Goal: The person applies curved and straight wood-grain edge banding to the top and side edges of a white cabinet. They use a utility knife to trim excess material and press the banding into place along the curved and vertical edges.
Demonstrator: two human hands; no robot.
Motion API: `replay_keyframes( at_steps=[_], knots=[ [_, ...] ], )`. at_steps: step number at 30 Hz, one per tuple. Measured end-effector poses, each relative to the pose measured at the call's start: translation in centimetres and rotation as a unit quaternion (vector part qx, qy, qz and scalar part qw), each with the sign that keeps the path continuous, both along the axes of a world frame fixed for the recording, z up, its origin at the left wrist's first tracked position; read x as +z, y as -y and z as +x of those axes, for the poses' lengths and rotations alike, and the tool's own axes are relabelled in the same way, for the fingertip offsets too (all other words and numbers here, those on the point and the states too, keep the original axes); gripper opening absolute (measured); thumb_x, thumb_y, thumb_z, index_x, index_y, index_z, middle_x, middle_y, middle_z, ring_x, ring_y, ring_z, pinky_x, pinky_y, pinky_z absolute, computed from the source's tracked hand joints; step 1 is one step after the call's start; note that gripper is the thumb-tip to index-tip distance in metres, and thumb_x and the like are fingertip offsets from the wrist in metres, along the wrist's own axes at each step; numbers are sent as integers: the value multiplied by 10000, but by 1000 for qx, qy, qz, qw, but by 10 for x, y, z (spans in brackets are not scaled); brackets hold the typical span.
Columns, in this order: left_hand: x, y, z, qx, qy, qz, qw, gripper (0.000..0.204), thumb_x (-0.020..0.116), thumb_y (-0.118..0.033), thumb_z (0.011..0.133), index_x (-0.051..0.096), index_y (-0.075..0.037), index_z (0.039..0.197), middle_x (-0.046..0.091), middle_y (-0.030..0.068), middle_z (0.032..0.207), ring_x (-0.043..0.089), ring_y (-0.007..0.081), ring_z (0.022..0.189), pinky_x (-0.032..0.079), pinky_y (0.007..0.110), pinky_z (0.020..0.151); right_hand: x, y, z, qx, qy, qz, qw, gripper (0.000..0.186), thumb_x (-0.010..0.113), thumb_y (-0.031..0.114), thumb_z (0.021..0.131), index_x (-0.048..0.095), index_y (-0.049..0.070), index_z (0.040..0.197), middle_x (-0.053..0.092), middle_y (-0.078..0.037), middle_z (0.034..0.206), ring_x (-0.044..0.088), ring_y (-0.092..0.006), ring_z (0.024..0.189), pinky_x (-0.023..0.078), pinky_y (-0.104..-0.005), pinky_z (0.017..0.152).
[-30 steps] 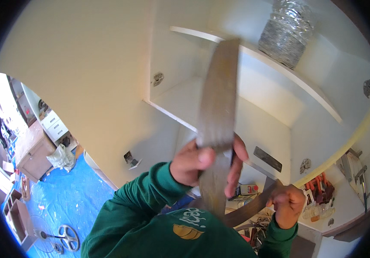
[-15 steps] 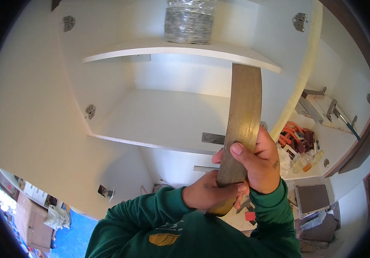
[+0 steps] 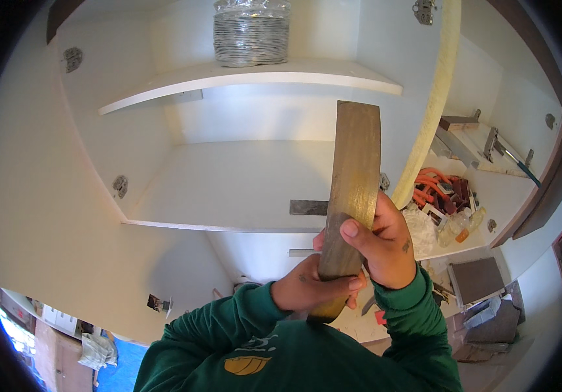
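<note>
The person's left forearm (image 3: 228, 313), sleeved in green, rises from the lower edge and slants up to the right. The right forearm (image 3: 411, 320), likewise sleeved, stands steeper and leans slightly left. Both wrists (image 3: 406, 281) are drawn in close before the chest. The left hand (image 3: 300, 287) sits lower, closed in a grip, its thumb (image 3: 340, 286) stretched rightward across the front, its fingers mostly hidden behind. The right hand (image 3: 389, 248), just above and to the right, grips too: its thumb (image 3: 357, 235) points up and left, and its fingers (image 3: 385, 208) curl round behind.
</note>
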State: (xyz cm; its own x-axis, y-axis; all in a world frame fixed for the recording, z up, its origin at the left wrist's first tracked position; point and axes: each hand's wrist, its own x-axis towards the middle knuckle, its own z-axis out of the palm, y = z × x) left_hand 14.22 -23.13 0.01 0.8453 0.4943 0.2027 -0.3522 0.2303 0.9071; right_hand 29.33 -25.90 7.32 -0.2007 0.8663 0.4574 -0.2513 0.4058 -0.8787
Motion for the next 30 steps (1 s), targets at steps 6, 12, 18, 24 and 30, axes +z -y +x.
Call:
replay_keyframes(
  at_steps=[6,12,18,24,30],
  knots=[
    [-3,3,-2,14,-47,51,997,256,715,-154,918,621,6,1094,639,47,953,630,142,884,518,305,793,-10,-8,7,49,-32,14,998,449,554,339,1007,459,-5,1280,632,-177,1089,671,-243,929,550,-395,844],
    [-23,-5,-3,-22,-95,59,993,335,746,-195,895,619,-2,1138,641,57,1025,604,132,942,487,294,849,-10,-10,-2,99,-145,-73,982,677,531,535,967,363,45,1404,632,-220,980,679,-329,844,561,-414,766],
    [-39,-24,-27,25,-20,207,978,691,677,-453,924,465,43,1355,570,82,1199,506,172,1169,391,337,1019,-30,-6,4,88,-94,-42,991,766,534,629,922,415,19,1370,622,-193,888,649,-308,737,535,-408,667],
    [-7,-37,-36,296,39,186,936,452,477,-378,1047,632,44,992,683,124,918,635,199,914,476,334,871,-54,-6,17,172,-94,-63,979,874,461,710,912,457,-56,1333,623,-153,876,632,-233,765,513,-346,716],
    [41,-34,-40,355,24,295,887,384,518,-352,1031,592,-29,837,651,96,735,651,232,839,506,364,814,-66,-3,15,159,-64,-92,981,972,428,812,848,519,-52,1283,617,-137,872,600,-206,753,486,-326,686]
  ],
)
